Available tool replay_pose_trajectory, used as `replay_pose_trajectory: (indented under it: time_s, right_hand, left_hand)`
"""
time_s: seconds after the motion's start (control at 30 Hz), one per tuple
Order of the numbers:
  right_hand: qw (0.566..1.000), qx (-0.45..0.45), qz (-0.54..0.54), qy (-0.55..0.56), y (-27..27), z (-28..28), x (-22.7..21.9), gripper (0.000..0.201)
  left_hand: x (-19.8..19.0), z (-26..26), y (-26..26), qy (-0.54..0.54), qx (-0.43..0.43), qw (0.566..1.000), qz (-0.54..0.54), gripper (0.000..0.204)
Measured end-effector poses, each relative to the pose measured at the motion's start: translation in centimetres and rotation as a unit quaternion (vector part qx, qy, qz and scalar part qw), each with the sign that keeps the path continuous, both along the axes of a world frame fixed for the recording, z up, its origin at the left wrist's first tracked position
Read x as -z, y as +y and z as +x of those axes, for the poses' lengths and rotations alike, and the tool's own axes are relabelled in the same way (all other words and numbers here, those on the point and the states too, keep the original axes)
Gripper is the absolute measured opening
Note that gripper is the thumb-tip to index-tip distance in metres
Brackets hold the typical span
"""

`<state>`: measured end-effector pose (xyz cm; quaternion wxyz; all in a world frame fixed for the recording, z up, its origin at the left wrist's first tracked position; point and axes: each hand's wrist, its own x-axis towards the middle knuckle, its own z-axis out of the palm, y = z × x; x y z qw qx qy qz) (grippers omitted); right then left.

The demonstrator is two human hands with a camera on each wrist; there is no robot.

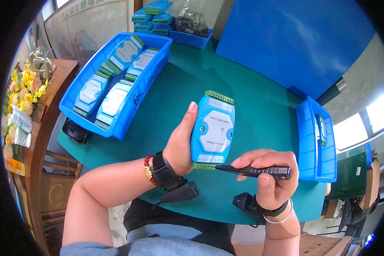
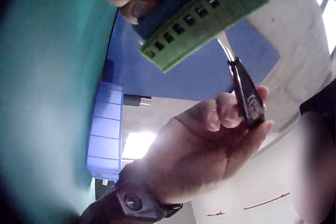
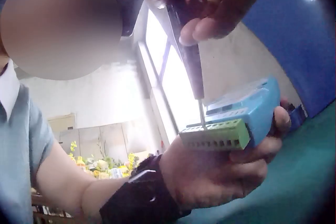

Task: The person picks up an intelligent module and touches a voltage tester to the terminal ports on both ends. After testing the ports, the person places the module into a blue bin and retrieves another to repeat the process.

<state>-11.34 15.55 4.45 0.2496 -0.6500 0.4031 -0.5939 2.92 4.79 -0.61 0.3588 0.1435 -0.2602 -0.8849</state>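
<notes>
A blue and white electronic module (image 1: 215,123), lettered "Intelligent Module", is gripped along its left side by my left hand (image 1: 178,147), thumb on the edge. Green screw terminal blocks line its two ends. Between thumb and fingers, my right hand (image 1: 279,168) holds a black-handled screwdriver (image 1: 264,172). In the right wrist view, the thin metal shaft (image 3: 202,112) meets the top of the near green terminal block (image 3: 218,136). The left wrist view shows that block's row of square openings from below, with the screwdriver handle (image 2: 247,95) beyond it.
A blue bin (image 1: 123,128) with several similar modules stands at the left on the green table (image 1: 260,119). Another blue bin (image 1: 307,145) holding modules is at the right edge. Stacked modules (image 1: 153,19) and a small blue tray (image 1: 192,39) sit at the back, near a blue panel (image 1: 294,42).
</notes>
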Motion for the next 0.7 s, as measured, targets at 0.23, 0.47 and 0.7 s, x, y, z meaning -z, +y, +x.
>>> replay_pose_trajectory:
  time_s: [0.23, 0.47, 0.7]
  right_hand:
    - [0.998, -0.023, -0.018, 0.049, 0.3, -0.5, -0.5, 0.021]
    - [0.988, -0.074, -0.067, 0.114, 0.1, -0.8, -1.1, 0.021]
    - [0.970, -0.145, -0.102, 0.165, -0.9, -1.3, -1.3, 0.021]
  left_hand:
    - [0.1, -0.2, -0.2, 0.013, 0.015, 1.000, -0.005, 0.058]
    - [-0.1, -0.1, -0.4, -0.030, 0.034, 0.999, -0.017, 0.066]
    - [-0.4, 0.1, -0.4, -0.010, 0.070, 0.997, 0.007, 0.058]
